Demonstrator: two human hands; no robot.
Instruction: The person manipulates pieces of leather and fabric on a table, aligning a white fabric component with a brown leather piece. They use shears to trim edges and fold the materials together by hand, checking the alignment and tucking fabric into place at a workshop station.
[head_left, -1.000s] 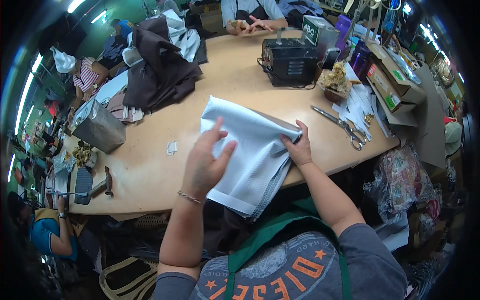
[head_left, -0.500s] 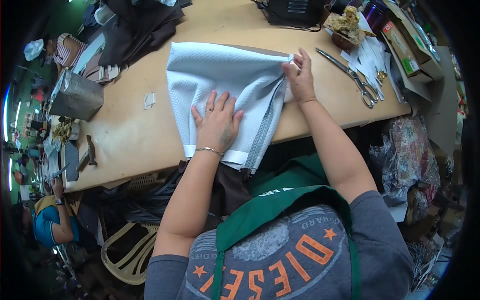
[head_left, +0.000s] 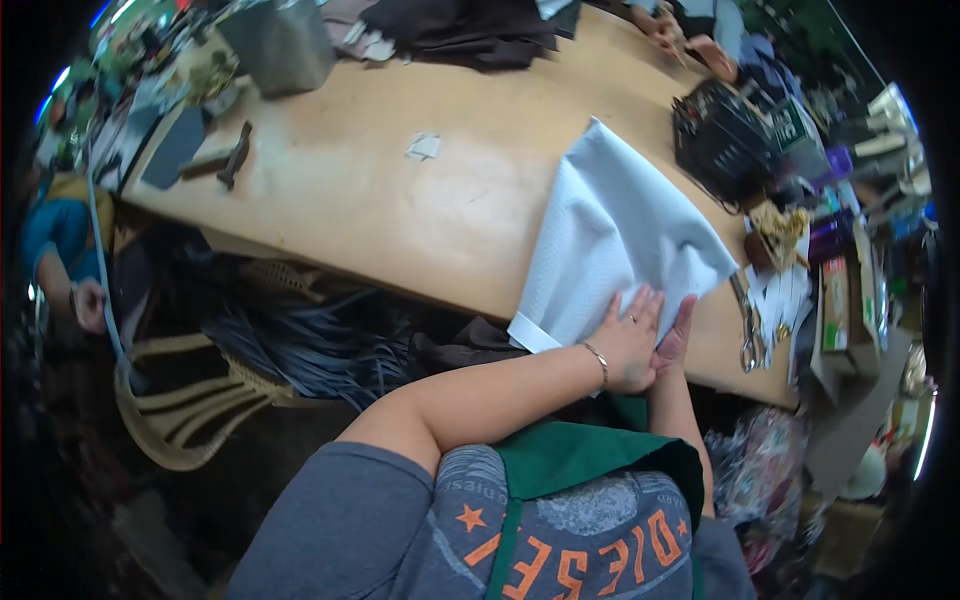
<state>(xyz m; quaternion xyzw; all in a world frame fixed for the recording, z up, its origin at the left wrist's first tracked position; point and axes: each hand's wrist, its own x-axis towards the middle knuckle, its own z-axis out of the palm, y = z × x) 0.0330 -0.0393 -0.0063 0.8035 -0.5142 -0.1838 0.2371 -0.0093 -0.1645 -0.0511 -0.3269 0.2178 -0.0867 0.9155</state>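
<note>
A white textured fabric piece (head_left: 615, 225), sewn like a flat bag or cover, lies on the table with its near edge at the table's front. My left hand (head_left: 630, 340) rests on its lower right part, fingers stretched out and spread. Right beside it my right hand (head_left: 676, 345) stands on edge against the fabric's near right side, its fingers straight. The two hands touch or overlap near their heels. Beneath the fabric's near left corner, dark brown cloth (head_left: 465, 345) hangs at the table edge.
Scissors (head_left: 750, 325) lie right of the fabric, near white paper strips (head_left: 785, 295) and a cardboard box (head_left: 850, 295). A black machine (head_left: 725, 135) stands behind. A hammer (head_left: 235, 158) and a metal bin (head_left: 280, 45) are at left; a plastic chair (head_left: 190, 400) stands below. Other people work nearby.
My view has swung left. The fabric has turned, and its striped zipper-like edge no longer shows. My right hand has left its far right corner and come down beside my left hand.
</note>
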